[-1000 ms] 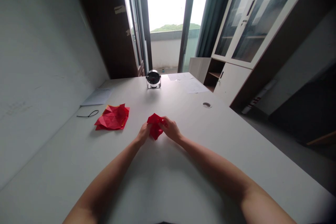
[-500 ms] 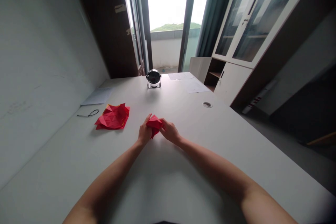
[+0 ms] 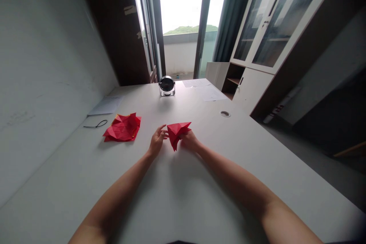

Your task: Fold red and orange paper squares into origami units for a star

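A folded piece of red paper point(image 3: 176, 131) is held up just above the white table point(image 3: 183, 198), one point of it hanging down. My right hand point(image 3: 189, 140) grips it from the right and behind, and the paper hides most of those fingers. Just left of the paper is my left hand point(image 3: 158, 139), its fingers spread and curved, holding nothing. Whether its fingertips touch the paper edge is hard to make out. More red folded paper point(image 3: 122, 127), with some yellow at its edges, lies in a loose pile farther left.
A black cable tie point(image 3: 97, 124) and a white sheet point(image 3: 105, 105) lie along the wall side. At the back stands a round silver-framed device point(image 3: 167, 85). Papers point(image 3: 213, 94) lie back right, near a round cable hole point(image 3: 225, 114). Glass-door cabinets point(image 3: 265, 23) stand beyond.
My left hand has let go of the red paper and opened. The paper has turned, showing a wider face, and shifted slightly right with my right hand.
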`<state>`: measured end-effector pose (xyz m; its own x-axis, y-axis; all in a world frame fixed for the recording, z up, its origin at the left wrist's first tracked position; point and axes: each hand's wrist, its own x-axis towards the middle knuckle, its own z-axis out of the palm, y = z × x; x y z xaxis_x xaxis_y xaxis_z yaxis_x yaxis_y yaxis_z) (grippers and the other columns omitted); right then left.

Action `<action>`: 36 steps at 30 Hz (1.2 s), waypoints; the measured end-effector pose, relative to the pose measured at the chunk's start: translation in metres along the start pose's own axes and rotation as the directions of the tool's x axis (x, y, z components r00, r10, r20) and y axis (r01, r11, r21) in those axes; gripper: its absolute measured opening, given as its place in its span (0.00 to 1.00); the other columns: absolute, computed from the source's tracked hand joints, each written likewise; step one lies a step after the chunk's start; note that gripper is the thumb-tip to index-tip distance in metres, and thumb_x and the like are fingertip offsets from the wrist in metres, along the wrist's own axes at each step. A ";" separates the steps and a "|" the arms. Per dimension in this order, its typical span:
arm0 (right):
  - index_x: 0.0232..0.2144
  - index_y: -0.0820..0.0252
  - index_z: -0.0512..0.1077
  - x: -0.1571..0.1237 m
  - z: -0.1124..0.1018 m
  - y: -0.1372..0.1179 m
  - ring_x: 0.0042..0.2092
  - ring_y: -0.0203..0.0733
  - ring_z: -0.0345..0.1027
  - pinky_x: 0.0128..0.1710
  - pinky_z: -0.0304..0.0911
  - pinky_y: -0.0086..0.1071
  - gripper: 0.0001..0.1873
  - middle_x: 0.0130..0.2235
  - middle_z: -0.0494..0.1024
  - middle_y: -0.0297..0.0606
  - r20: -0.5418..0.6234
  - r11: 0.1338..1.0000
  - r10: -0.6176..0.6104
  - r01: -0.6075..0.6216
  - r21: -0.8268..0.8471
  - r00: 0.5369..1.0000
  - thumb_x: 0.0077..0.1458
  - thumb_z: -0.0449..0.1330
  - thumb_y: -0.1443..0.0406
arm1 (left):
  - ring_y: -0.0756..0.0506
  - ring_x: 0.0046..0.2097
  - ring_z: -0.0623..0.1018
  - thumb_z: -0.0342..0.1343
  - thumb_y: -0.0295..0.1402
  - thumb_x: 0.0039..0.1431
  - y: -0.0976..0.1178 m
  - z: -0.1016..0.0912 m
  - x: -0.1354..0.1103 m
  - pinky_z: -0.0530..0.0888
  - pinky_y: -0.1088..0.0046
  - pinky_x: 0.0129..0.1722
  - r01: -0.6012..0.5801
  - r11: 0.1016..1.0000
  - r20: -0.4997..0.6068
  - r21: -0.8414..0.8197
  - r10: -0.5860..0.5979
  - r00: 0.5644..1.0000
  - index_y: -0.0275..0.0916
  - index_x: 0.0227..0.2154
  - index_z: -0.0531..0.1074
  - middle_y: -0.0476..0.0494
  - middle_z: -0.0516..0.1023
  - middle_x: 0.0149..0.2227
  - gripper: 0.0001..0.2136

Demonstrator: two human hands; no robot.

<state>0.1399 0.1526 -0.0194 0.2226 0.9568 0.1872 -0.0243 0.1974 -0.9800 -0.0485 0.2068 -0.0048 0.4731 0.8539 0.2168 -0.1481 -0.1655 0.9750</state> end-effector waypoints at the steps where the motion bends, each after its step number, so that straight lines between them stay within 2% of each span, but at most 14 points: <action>1: 0.22 0.61 0.72 0.000 -0.001 0.001 0.27 0.40 0.67 0.29 0.64 0.33 0.06 0.25 0.76 0.37 0.024 1.000 -0.008 0.008 -0.007 1.000 0.44 0.65 0.64 | 0.47 0.36 0.79 0.53 0.48 0.62 0.000 -0.002 0.001 0.76 0.68 0.38 0.002 1.000 -0.029 0.015 -0.002 1.000 0.39 0.54 0.70 0.40 0.78 0.41 0.23; 3: 0.22 0.61 0.72 0.001 -0.002 0.002 0.28 0.39 0.67 0.29 0.63 0.32 0.06 0.26 0.76 0.37 0.082 1.000 -0.012 0.015 -0.027 0.997 0.45 0.64 0.64 | 0.49 0.30 0.77 0.54 0.48 0.61 -0.001 -0.005 0.002 0.75 0.72 0.33 0.007 0.999 -0.054 0.041 -0.005 0.999 0.37 0.46 0.74 0.43 0.78 0.35 0.20; 6: 0.22 0.62 0.71 0.000 -0.004 0.002 0.27 0.38 0.66 0.28 0.61 0.30 0.07 0.26 0.75 0.37 0.120 0.999 0.008 -0.002 -0.050 0.993 0.47 0.62 0.63 | 0.51 0.25 0.75 0.57 0.48 0.58 -0.001 -0.006 0.001 0.72 0.74 0.28 0.020 0.998 -0.050 0.064 -0.017 0.999 0.35 0.35 0.76 0.46 0.77 0.29 0.18; 11: 0.27 0.62 0.70 0.000 0.001 -0.004 0.29 0.38 0.66 0.29 0.62 0.30 0.11 0.29 0.75 0.37 0.110 1.000 -0.004 0.006 -0.017 0.994 0.49 0.63 0.59 | 0.49 0.25 0.77 0.59 0.48 0.55 0.000 -0.001 0.000 0.73 0.74 0.26 0.058 0.998 -0.032 0.026 -0.057 0.998 0.34 0.33 0.76 0.45 0.78 0.28 0.18; 13: 0.32 0.61 0.70 0.000 0.002 -0.007 0.32 0.39 0.67 0.32 0.64 0.31 0.14 0.33 0.76 0.37 0.030 0.999 -0.040 0.040 0.005 0.999 0.50 0.63 0.56 | 0.48 0.25 0.77 0.60 0.48 0.54 0.001 -0.001 0.000 0.73 0.73 0.27 0.075 0.997 -0.043 0.006 -0.074 0.996 0.34 0.32 0.75 0.45 0.78 0.27 0.18; 15: 0.35 0.59 0.68 0.001 0.002 -0.009 0.33 0.39 0.66 0.34 0.64 0.31 0.19 0.34 0.75 0.36 -0.108 0.994 -0.095 0.089 -0.060 0.990 0.50 0.64 0.52 | 0.48 0.25 0.78 0.60 0.48 0.53 0.001 -0.001 0.001 0.74 0.72 0.28 0.091 0.996 -0.070 -0.013 -0.092 0.993 0.34 0.32 0.75 0.45 0.78 0.26 0.19; 17: 0.31 0.58 0.66 0.002 -0.001 -0.011 0.32 0.38 0.63 0.33 0.63 0.30 0.20 0.31 0.72 0.34 -0.225 0.969 -0.156 0.105 -0.224 0.962 0.50 0.64 0.49 | 0.47 0.26 0.78 0.61 0.48 0.53 0.000 -0.002 0.002 0.75 0.71 0.29 0.103 0.994 -0.099 -0.030 -0.105 0.990 0.34 0.32 0.74 0.45 0.77 0.24 0.19; 19: 0.26 0.58 0.64 0.002 -0.003 -0.013 0.30 0.37 0.60 0.32 0.61 0.30 0.22 0.28 0.69 0.33 -0.262 0.927 -0.205 0.102 -0.360 0.943 0.51 0.62 0.46 | 0.47 0.27 0.79 0.61 0.49 0.53 -0.001 -0.004 0.003 0.76 0.71 0.30 0.104 0.994 -0.126 -0.042 -0.109 0.986 0.33 0.33 0.74 0.45 0.78 0.25 0.19; 21: 0.23 0.58 0.65 0.001 -0.003 -0.016 0.31 0.38 0.61 0.32 0.61 0.31 0.24 0.28 0.70 0.35 -0.215 0.919 -0.208 0.115 -0.378 0.954 0.54 0.59 0.45 | 0.46 0.27 0.80 0.61 0.49 0.52 -0.003 -0.005 0.003 0.76 0.70 0.30 0.098 0.994 -0.144 -0.050 -0.104 0.984 0.33 0.34 0.74 0.44 0.79 0.27 0.20; 26: 0.24 0.60 0.70 -0.004 0.005 -0.025 0.31 0.41 0.66 0.34 0.62 0.32 0.29 0.26 0.73 0.37 -0.049 0.973 -0.136 0.125 -0.192 0.989 0.61 0.48 0.43 | 0.46 0.28 0.80 0.61 0.48 0.53 -0.006 -0.008 0.004 0.77 0.69 0.32 0.081 0.996 -0.159 -0.038 -0.086 0.984 0.33 0.36 0.75 0.43 0.80 0.30 0.20; 28: 0.27 0.60 0.72 -0.007 0.008 -0.029 0.32 0.41 0.68 0.34 0.63 0.32 0.27 0.28 0.75 0.38 -0.029 0.982 -0.119 0.114 -0.148 0.992 0.59 0.51 0.44 | 0.46 0.29 0.80 0.61 0.47 0.54 -0.006 -0.008 0.004 0.78 0.68 0.33 0.077 0.997 -0.165 -0.024 -0.080 0.983 0.33 0.37 0.75 0.43 0.80 0.30 0.19; 32: 0.44 0.59 0.73 -0.008 0.010 -0.033 0.39 0.45 0.71 0.38 0.67 0.34 0.23 0.40 0.78 0.41 0.017 0.998 -0.065 0.065 -0.014 0.998 0.53 0.60 0.49 | 0.45 0.30 0.81 0.61 0.47 0.54 -0.004 -0.005 0.002 0.78 0.67 0.34 0.068 0.998 -0.138 0.009 -0.066 0.988 0.33 0.39 0.76 0.41 0.81 0.33 0.20; 34: 0.44 0.59 0.73 -0.006 0.008 -0.032 0.41 0.45 0.71 0.41 0.67 0.35 0.20 0.41 0.78 0.41 0.000 0.997 -0.079 0.079 -0.021 0.997 0.53 0.60 0.53 | 0.44 0.32 0.82 0.61 0.47 0.54 -0.003 -0.003 0.001 0.78 0.67 0.35 0.062 0.998 -0.117 0.019 -0.059 0.991 0.33 0.41 0.77 0.39 0.82 0.35 0.21; 36: 0.40 0.59 0.74 -0.004 0.005 -0.030 0.41 0.45 0.69 0.42 0.66 0.37 0.16 0.40 0.78 0.40 -0.062 0.984 -0.124 0.114 -0.140 0.990 0.52 0.60 0.55 | 0.43 0.32 0.82 0.61 0.47 0.54 -0.002 -0.002 0.000 0.78 0.66 0.35 0.058 0.998 -0.107 0.026 -0.055 0.993 0.33 0.41 0.77 0.38 0.82 0.36 0.21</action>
<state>0.1352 0.1442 0.0092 0.2840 0.9098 0.3025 0.1380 0.2735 -0.9519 -0.0499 0.2080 -0.0064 0.3849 0.9096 0.1567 -0.0981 -0.1284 0.9869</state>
